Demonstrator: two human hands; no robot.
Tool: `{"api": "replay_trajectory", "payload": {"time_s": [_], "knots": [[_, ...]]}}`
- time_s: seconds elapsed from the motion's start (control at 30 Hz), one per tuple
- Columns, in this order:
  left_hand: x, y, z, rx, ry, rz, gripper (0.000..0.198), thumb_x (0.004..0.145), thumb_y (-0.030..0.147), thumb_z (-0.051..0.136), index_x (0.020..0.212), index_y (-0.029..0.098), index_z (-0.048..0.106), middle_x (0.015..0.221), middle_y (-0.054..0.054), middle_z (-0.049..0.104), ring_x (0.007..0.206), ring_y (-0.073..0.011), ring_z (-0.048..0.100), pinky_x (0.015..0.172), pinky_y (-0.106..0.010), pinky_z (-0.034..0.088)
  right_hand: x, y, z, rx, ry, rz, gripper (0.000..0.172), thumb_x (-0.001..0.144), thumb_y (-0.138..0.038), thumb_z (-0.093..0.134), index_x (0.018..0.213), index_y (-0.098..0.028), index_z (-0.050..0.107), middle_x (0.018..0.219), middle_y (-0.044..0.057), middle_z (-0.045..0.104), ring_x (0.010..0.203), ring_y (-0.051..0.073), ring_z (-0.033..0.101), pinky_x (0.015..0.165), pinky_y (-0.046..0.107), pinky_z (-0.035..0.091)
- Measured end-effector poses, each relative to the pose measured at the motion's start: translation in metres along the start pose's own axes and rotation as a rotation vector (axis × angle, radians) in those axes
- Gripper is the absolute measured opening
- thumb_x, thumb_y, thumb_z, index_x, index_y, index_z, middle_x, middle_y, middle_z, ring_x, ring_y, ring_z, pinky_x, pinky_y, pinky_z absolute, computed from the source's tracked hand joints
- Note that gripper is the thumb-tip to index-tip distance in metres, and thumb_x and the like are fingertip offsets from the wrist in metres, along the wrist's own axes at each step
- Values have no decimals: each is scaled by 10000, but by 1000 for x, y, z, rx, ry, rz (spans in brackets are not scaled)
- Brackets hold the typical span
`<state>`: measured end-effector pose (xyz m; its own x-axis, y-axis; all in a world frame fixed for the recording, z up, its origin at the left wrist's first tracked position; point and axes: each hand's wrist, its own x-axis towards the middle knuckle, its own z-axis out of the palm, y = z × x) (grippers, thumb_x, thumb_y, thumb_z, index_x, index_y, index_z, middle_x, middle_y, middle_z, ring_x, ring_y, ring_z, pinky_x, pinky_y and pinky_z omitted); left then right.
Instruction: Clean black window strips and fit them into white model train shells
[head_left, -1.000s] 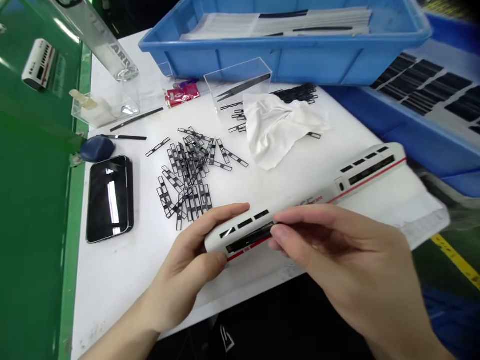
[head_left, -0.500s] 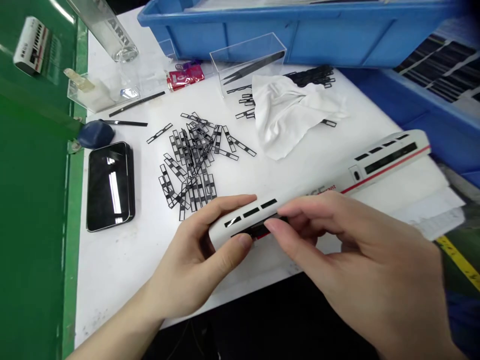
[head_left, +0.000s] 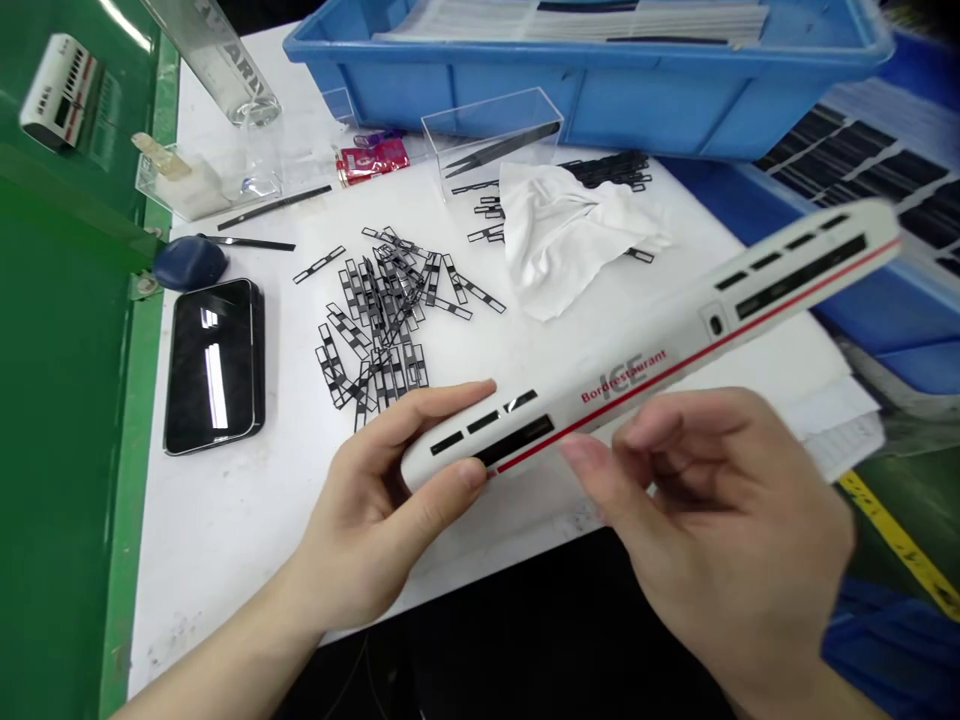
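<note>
A white model train car (head_left: pixel 570 405) with a red stripe, black windows and "ICE Bordrestaurant" lettering slants across the middle, its right end raised. My left hand (head_left: pixel 390 500) grips the car's left end, thumb on the near side below a long window, fingers over the far side. Close to the car's lower edge, my right hand (head_left: pixel 727 510) is half curled, thumb and forefinger apart, with nothing visible between them. Beyond the left hand lies a loose pile of thin black window-frame strips (head_left: pixel 382 300).
A white cloth (head_left: pixel 555 235) partly covers more strips. Behind it are black tweezers (head_left: pixel 502 150) by a clear box, and a blue bin (head_left: pixel 600 100). At left sit a black glossy case (head_left: pixel 212 365) and a dark blue lump (head_left: pixel 190 263); another train car (head_left: pixel 60 92) stands on the green surface.
My right hand has come away from the window, moving down and right, uncovering the lettering. The car's right end has risen and swung upward; my left hand keeps its grip.
</note>
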<state>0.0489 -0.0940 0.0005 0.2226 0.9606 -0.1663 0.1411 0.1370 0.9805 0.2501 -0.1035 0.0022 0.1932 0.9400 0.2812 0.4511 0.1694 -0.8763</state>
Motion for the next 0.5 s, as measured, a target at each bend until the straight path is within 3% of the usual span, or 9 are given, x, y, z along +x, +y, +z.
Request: {"api": "replay_trajectory", "payload": {"time_s": [0.07,0.23,0.37,0.5], "knots": [[-2,-3,0,-53,34,23,347,960,285,729,1293,381,711,1261,25,716,1147,-190,668,960,-243,560,-3,-3,-1,149,-37,177,242,829,-237,851,875,-232,613,688,-58,673,542,78,635,503,149,531],[-4,-6,2,-115,97,90,383,962,254,720,1330,361,695,1282,-1,701,1189,-215,647,1003,-271,549,1,-14,9,546,-209,515,364,792,-324,892,996,-231,605,853,3,790,753,161,783,683,198,656],[-6,-5,3,-63,75,149,446,953,222,728,1366,380,663,1291,2,695,1175,-211,656,993,-272,562,4,-18,18,665,-290,495,374,835,-264,850,1151,-258,649,1081,27,798,857,175,792,758,237,674],[-8,-3,3,-30,26,176,509,966,207,710,1432,391,615,1415,20,655,1295,-221,613,1065,-282,542,6,-18,17,604,-337,441,186,908,-236,781,1084,-261,725,899,-3,799,758,136,774,673,173,642]]}}
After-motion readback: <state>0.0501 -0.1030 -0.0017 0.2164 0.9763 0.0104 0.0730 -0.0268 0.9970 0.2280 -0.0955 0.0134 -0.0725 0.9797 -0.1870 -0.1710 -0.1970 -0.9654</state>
